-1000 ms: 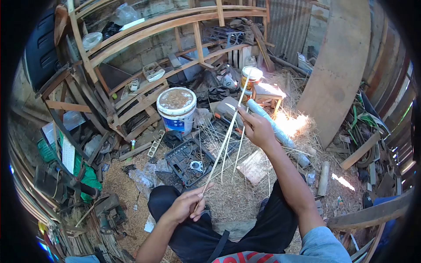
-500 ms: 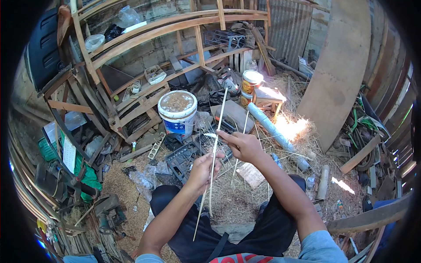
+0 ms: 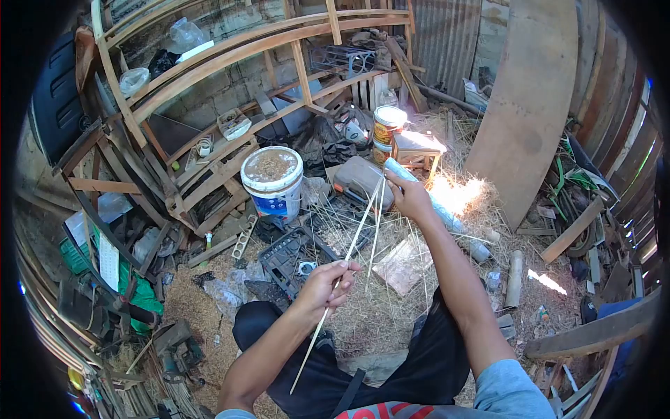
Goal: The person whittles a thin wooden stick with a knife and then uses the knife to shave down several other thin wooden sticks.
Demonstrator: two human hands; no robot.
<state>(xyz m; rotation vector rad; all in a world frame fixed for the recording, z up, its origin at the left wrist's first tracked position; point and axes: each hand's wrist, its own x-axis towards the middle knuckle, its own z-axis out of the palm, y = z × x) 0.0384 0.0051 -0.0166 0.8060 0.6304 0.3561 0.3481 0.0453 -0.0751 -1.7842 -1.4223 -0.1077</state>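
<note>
Pale strip (image 3: 352, 241): thin, straight, stiff sliver, slanting between both hands.
Left hand (image 3: 324, 285): fingertips pinching the strip's lower part, tail jutting below.
Right hand (image 3: 410, 197): fingers closed on its upper end.
White bucket (image 3: 272, 200): round, smooth plastic, beyond the left hand.

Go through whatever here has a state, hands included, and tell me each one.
left hand, closed on the thin strip, low down
right hand, gripping the thin strip's upper end
white bucket, upright, no lid, filled nearly to the rim
small wooden stool, upright
black tool case, lying open
grey pipe, lying flat
</note>
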